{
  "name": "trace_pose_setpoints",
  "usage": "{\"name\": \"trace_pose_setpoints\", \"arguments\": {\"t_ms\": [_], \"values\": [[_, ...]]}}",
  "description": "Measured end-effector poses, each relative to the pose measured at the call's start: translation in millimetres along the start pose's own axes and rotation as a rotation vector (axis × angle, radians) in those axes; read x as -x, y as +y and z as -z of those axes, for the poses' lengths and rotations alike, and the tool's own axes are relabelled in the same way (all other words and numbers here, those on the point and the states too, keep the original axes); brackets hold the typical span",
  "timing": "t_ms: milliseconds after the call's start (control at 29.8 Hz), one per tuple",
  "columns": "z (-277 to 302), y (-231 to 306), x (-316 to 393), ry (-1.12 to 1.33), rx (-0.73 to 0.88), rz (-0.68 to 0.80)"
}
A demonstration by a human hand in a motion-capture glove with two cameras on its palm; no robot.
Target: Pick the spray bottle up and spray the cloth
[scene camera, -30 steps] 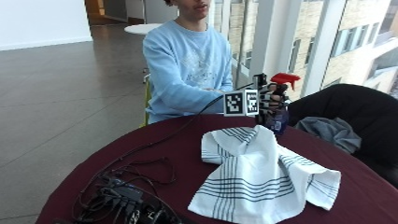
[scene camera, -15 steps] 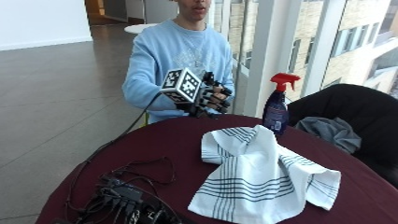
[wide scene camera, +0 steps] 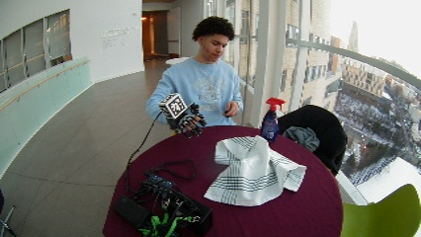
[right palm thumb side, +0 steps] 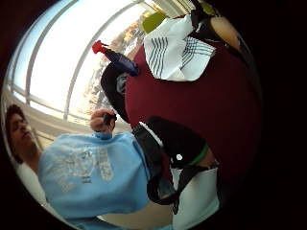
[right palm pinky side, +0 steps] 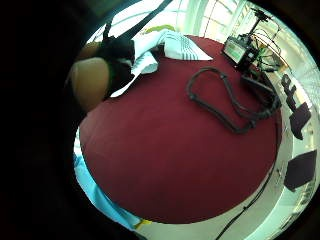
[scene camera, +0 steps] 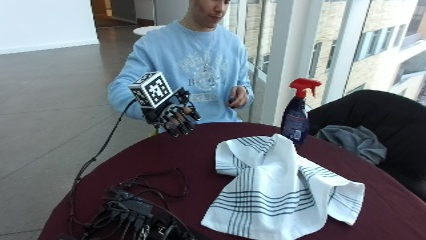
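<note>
We count one dark blue plastic spray bottle with a red trigger top. We see one white cloth with thin dark stripes. We see one round table with a dark red top, one black chair, and one crumpled grey cloth on it.

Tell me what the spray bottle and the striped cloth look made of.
Spray bottle: likely plastic, glossy dark blue body with a matte red trigger head. Striped cloth: soft woven fabric, probably cotton, white with dark stripes; it folds and bunches limply on the table.
</note>
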State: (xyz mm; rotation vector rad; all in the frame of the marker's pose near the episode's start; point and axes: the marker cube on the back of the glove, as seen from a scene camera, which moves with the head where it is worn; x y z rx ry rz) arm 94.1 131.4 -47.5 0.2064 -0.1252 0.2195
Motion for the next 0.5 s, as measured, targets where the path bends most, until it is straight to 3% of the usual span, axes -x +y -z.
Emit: {"name": "trace_pose_setpoints", "arguments": {"t_ms": [503], "values": [[10.9, 1.8, -9.8, 0.092, 0.002, 0.027]]}}
